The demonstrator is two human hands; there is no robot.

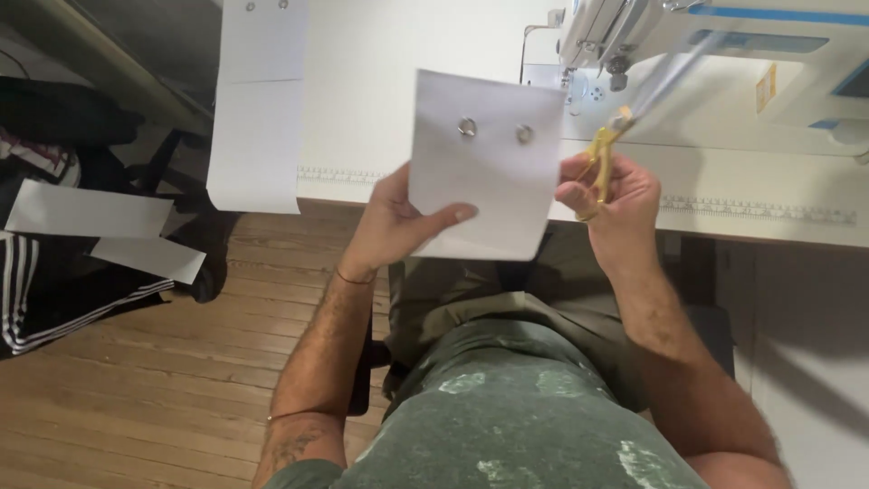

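A white fabric piece (484, 172) with two metal eyelets hangs upright before the counter's near edge, beside gold-handled scissors (605, 154).

My left grip (398, 217) covers the lower left corner of the white sheet (484, 167), and all my fingers but the thumb are behind it, out of sight. The sheet's bottom edge hides part of my lap. In my right grip (611, 195) the gold scissors (602, 158) are half buried: the lower handle loop sits behind my fingers, and the blades smear into a blur toward the sewing machine (724, 45), so I cannot tell whether they are apart or together. The machine is cut off by the top and right edges. The markings on the ruler strip (751, 210) along the surface are too small to make out.
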